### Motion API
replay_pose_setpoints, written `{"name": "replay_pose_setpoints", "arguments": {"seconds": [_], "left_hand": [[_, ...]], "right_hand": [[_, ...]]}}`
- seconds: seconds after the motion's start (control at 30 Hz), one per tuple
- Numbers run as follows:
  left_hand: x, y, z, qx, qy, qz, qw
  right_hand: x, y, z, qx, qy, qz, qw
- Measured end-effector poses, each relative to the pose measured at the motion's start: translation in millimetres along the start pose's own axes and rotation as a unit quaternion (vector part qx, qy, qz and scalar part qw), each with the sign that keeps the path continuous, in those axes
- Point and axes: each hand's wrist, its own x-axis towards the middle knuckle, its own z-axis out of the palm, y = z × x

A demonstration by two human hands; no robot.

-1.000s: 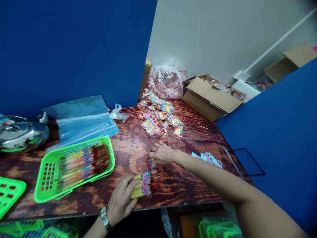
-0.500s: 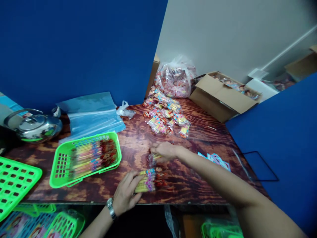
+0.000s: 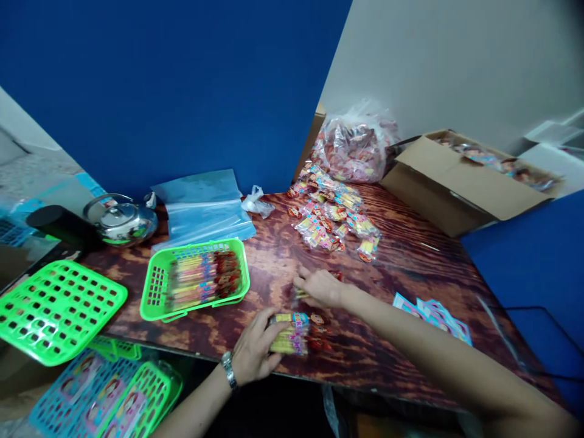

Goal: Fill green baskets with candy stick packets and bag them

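At the lower centre of the frame, the left hand (image 3: 255, 348) curls its thumb and fingers snugly around one end of a bundle of yellow-stemmed packets (image 3: 292, 342), apparently to keep them side by side on the wooden table (image 3: 378, 337). The right hand (image 3: 322, 287), at the centre, bends over a single packet (image 3: 301, 294); how tightly its fingers close cannot be told. To the left, a green basket (image 3: 150, 310) holds packets in a row, red ends all pointing right, probably so they lie flat. A loose pile of packets (image 3: 336, 213) sits above centre, seemingly within easy reach of the right hand. Blur smears the printing on the bundle, the left palm hides its near end, and the right hand covers most of its packet. The right forearm runs toward the lower right corner, its elbow unclear.
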Motion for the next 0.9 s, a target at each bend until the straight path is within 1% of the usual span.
{"name": "replay_pose_setpoints", "arguments": {"seconds": [0.07, 0.2, 0.3, 0.4, 0.53, 0.67, 0.77, 0.9], "left_hand": [[2, 1, -1.2, -0.004, 0.005, -0.003, 1.0], [8, 7, -6.0, 0.02, 0.038, -0.025, 0.999], [10, 9, -7.5, 0.025, 0.055, -0.027, 0.998], [9, 9, -6.5, 0.007, 0.048, -0.03, 0.998], [5, 8, -5.2, -0.017, 0.029, -0.053, 0.998], [5, 9, -5.8, -0.022, 0.028, -0.068, 0.997], [6, 10, -6.0, -0.029, 0.027, -0.072, 0.997], [7, 10, -5.0, -0.038, 0.024, -0.074, 0.996]], "right_hand": [[8, -10, -9, 0.022, 0.019, 0.022, 0.999], [24, -39, -20, 0.031, 0.085, 0.05, 0.995], [24, -50, -20, 0.044, 0.107, 0.033, 0.993], [12, -43, -17, 0.102, 0.111, -0.002, 0.989], [-6, -23, -9, 0.176, 0.106, -0.017, 0.979], [-18, -12, 0, 0.227, 0.096, -0.031, 0.969], [-26, -6, 8, 0.251, 0.13, -0.051, 0.958], [-29, -5, 26, 0.243, 0.216, -0.039, 0.945]]}}
